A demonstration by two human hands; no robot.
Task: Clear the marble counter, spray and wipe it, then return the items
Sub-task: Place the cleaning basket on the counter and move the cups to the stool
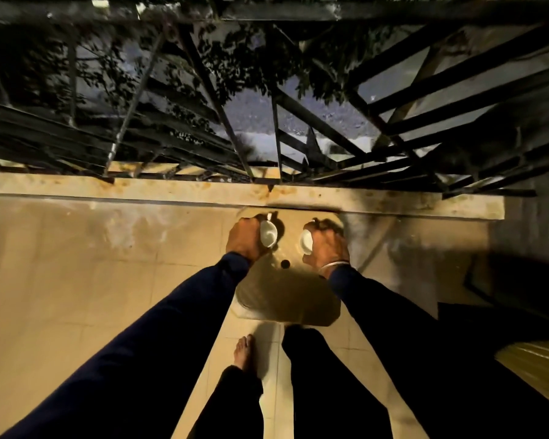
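My left hand (246,240) is closed around a white cup (268,235), which is tilted on its side with its mouth facing right. My right hand (327,245) grips a second white cup (306,241), also tipped, its mouth facing left. Both cups hang over a small wash basin (286,299) set against a low wall, just above its dark drain hole (285,264). Dark sleeves cover both arms. No marble counter shows in this view.
A stained ledge (203,190) tops the low wall, with black metal railing bars (298,128) above it and trees in the dark beyond. Beige floor tiles (61,296) spread left. My bare foot (244,353) stands below the basin. A dark object sits at right.
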